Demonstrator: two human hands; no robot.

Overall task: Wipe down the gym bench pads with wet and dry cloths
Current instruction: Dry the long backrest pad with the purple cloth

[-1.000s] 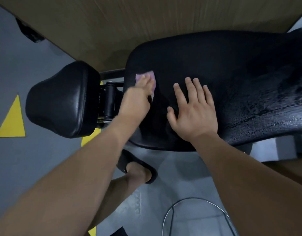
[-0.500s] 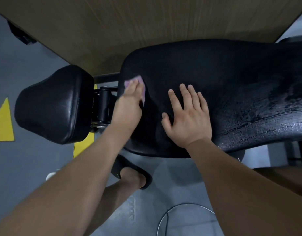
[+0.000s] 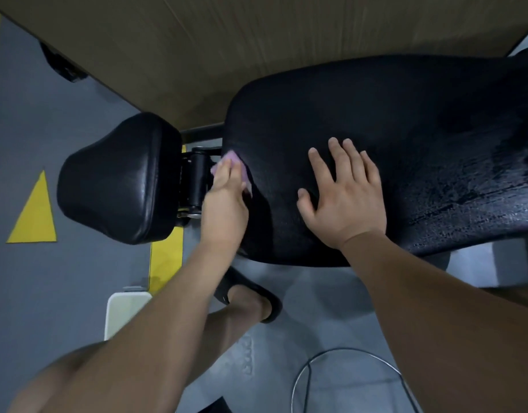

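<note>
Pressing pink cloth (image 3: pixel 232 158) to bench pad (image 3: pixel 405 123) with flat left hand (image 3: pixel 225 202); right hand (image 3: pixel 344 201) spread.

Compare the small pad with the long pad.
The long pad is far larger than the small pad. The long pad looks cracked toward its right end; the small pad looks smooth and glossy. The left hand with a pink cloth and the right hand rest on the long pad, not the small pad. Both are black.

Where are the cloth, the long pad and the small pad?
cloth (image 3: pixel 230 158), head view, pink upper corner.
long pad (image 3: pixel 390 114), head view, bare top surface.
small pad (image 3: pixel 119 177), head view, middle of its top.
</note>
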